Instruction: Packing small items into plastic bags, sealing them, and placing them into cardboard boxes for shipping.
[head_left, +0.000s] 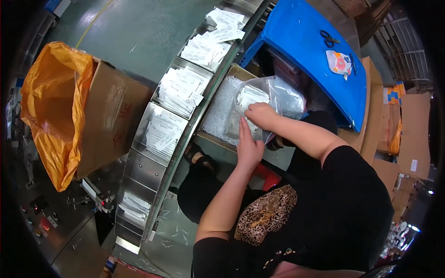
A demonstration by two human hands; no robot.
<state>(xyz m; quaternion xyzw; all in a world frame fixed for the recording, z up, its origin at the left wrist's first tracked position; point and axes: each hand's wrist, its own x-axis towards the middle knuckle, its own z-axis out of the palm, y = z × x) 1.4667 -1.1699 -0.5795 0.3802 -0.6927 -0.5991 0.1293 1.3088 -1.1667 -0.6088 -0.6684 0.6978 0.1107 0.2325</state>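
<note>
Two hands are meeting over one clear bag (pixel 266 84): the right hand (pixel 263 116) is resting low over the white packets (pixel 252 95) in it, and the left hand (pixel 250 147) is pointing its straightened fingers at the bag's near part. They are lying nearly together, fingertips almost touching; whether either is pinching the film or a packet, I cannot tell.

Handling this well, I judge, is depending on light, flat fingers: the left should be bracing the film from outside while the right is pressing the packets into line, without creasing their corners or stretching the thin plastic. Bunched film could be catching a packet's edge.

The bag is sitting over an open carton (pixel 216 141) holding a heap of fine white pieces (pixel 220 109). Its film is looking glossy and wrinkled, its far end is spreading loosely, and the packets are showing as a pale, slightly uneven stack, partly hiding under the right hand.
</note>
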